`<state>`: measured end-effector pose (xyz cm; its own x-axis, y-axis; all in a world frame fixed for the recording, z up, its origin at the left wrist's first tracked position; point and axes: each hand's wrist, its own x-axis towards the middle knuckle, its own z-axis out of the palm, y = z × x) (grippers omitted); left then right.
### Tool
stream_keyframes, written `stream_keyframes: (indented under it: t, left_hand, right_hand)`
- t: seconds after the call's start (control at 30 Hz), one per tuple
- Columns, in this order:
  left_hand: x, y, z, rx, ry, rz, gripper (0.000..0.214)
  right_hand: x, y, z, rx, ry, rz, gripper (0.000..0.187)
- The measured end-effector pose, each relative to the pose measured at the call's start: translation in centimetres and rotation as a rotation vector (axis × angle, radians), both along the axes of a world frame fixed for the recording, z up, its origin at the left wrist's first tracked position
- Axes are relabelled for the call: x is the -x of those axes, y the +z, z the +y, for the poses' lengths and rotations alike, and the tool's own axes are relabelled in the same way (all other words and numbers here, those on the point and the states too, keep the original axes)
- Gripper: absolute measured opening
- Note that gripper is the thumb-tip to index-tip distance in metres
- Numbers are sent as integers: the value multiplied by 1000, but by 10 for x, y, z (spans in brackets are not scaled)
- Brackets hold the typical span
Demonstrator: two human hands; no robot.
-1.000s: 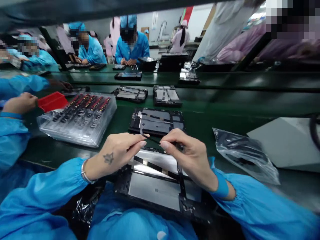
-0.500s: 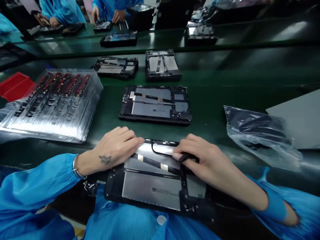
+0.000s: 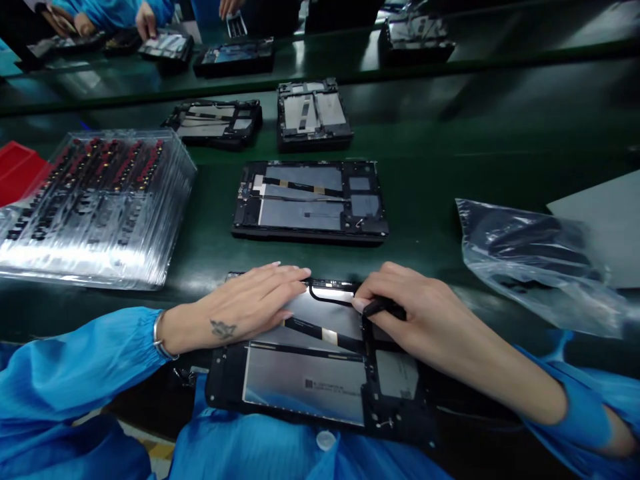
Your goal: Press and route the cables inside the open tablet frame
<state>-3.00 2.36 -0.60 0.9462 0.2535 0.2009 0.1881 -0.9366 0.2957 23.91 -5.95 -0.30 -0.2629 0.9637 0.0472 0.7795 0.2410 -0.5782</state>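
Note:
An opened tablet (image 3: 305,380) with a black frame and grey battery plates lies close to my body, its far edge under my hands. My left hand (image 3: 250,300) rests on its upper left part, fingers stretched out, tips at the far edge. A thin black cable (image 3: 330,299) curves from that edge near my left fingertips towards my right hand (image 3: 410,307). That hand is closed, thumb and fingers pinching a slim black tool (image 3: 383,307). Most of the tool is hidden by the fingers, so its exact kind does not show.
Another opened tablet (image 3: 310,200) lies ahead, with two stacks of tablets (image 3: 315,117) (image 3: 215,123) behind it. Stacked clear trays of small parts (image 3: 100,213) stand left beside a red bin (image 3: 17,173). A plastic bag (image 3: 535,260) lies right. Co-workers' hands (image 3: 147,21) show across the bench.
My left hand has flattened and slid right along the tablet's far edge. My right hand keeps its pinch near the cable. Across the bench, a co-worker's hand has moved with a device.

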Motion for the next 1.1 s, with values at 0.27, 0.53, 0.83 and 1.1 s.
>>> stream_keyframes:
  t: [0.27, 0.53, 0.83, 1.1]
  left_hand:
    - [0, -5, 2, -25, -32, 83, 32]
    - [-1, -5, 3, -148, -70, 139, 34]
    - [-2, -3, 1, -283, -92, 178, 28]
    - [-13, 12, -8, -528, -121, 191, 28]
  right_hand:
    - [1, 3, 2, 45, -18, -21, 19]
    - [0, 3, 4, 55, -22, -29, 19]
    - [0, 4, 4, 101, -30, -34, 16]
    - [0, 6, 7, 86, -49, -10, 13]
